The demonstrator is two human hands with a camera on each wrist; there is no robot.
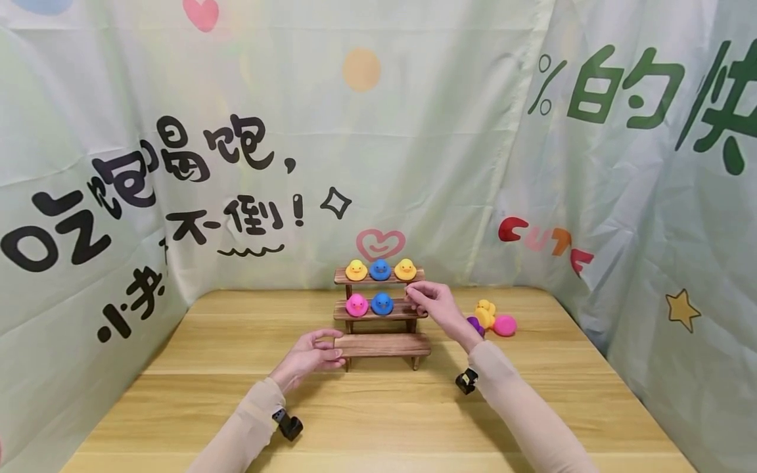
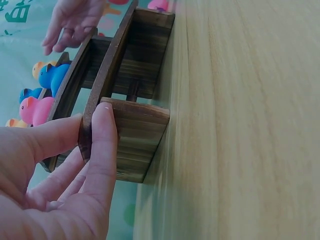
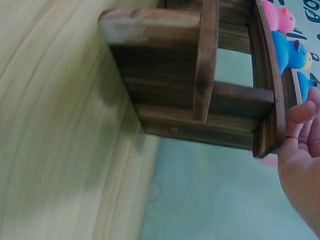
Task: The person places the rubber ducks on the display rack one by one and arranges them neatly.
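Note:
A three-tier wooden stand (image 1: 384, 345) stands on the table. My left hand (image 1: 309, 358) grips the left end of its lowest shelf; the left wrist view shows the thumb on one face and fingers on the other. Beside the right end of the middle shelf is my right hand (image 1: 439, 307), its fingers loosely bent with no toy visible in them. The top tier bears a yellow duck (image 1: 356, 270), a blue duck (image 1: 380, 269) and another yellow duck (image 1: 405, 269). On the middle tier sit a pink duck (image 1: 357, 305) and a blue duck (image 1: 382, 303).
Right of the stand, yellow ducks (image 1: 484, 315), a pink toy (image 1: 504, 325) and a purple toy (image 1: 476, 326) lie close together on the wooden table (image 1: 367, 420). The right forearm partly covers the purple one. Printed cloth (image 1: 414, 131) hangs behind and at both sides.

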